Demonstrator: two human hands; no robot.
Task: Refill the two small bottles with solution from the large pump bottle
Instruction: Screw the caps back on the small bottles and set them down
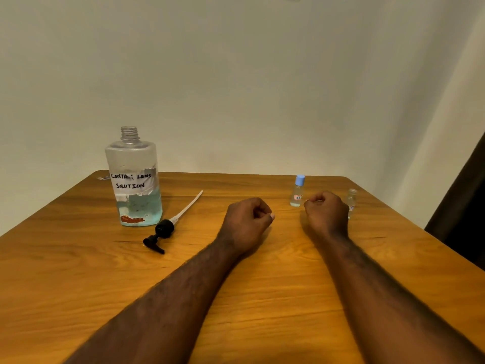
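Your left hand and right hand rest mid-table, fingers curled; I cannot tell if they hold anything. The capped vial stands just beyond the right hand, the open vial behind it. The big bottle and pump are near the far-left corner.

pale blue solution under a white handwritten label, black pump head, blue cap, seemingly wood-grained table.

All I've got on my feed is a plain off-white wall behind a warm wood-grain tabletop, plus something dark brown at the right edge.
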